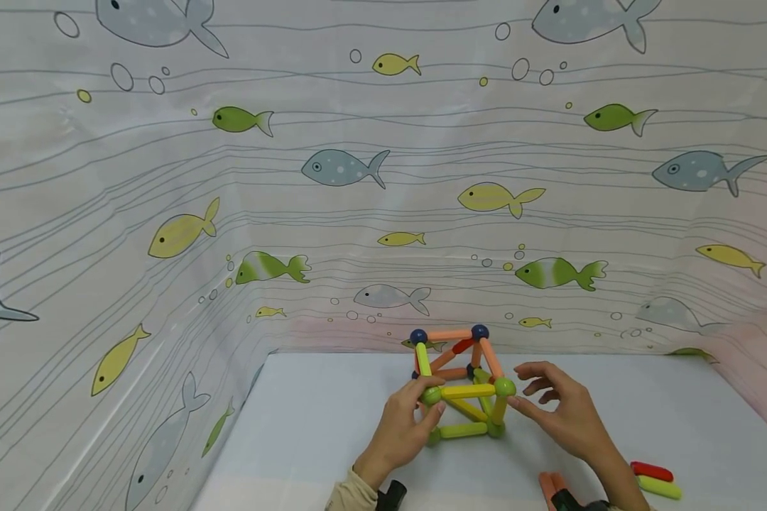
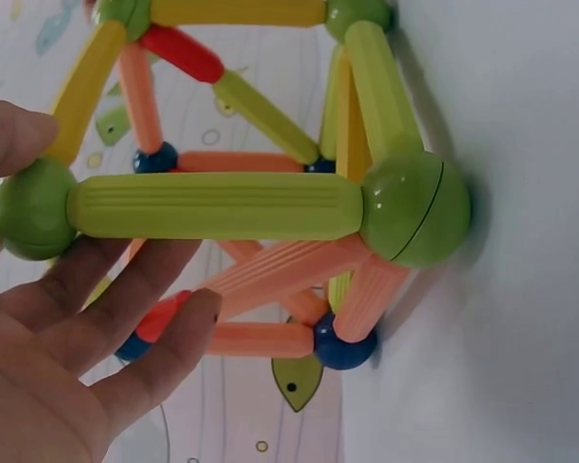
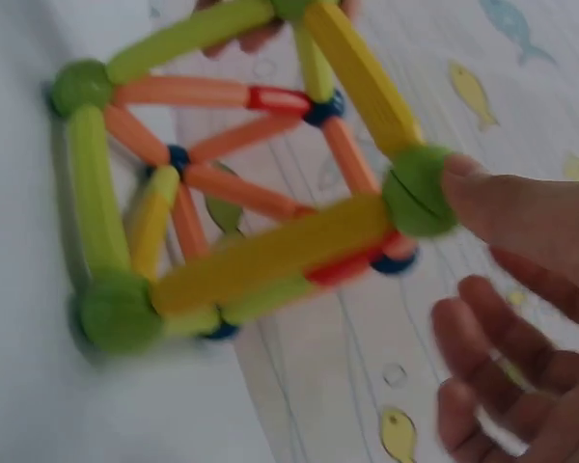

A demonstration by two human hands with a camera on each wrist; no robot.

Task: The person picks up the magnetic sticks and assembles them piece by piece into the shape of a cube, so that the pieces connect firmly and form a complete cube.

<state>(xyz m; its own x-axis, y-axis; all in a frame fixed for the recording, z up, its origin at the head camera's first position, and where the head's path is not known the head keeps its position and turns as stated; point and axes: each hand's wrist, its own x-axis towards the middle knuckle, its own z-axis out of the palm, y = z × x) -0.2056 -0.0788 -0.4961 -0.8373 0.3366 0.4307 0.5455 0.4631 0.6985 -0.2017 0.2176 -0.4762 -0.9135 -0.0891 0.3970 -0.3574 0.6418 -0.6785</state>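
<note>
A box-shaped frame of magnetic sticks and balls stands upright on the white table. Green balls mark its near corners, dark blue balls its far ones. My left hand holds the upper left green ball between thumb and fingers. At the upper right green ball, the thumb of my right hand touches the surface, while its other fingers are loosely bent and apart from it. A yellow stick joins these two balls. Orange and red sticks, some slanting, show behind the near face.
Right of the frame lie a red stick and a yellow-green stick. Orange sticks lie near the right wrist, partly hidden by its black camera. A fish-patterned sheet hangs behind the table.
</note>
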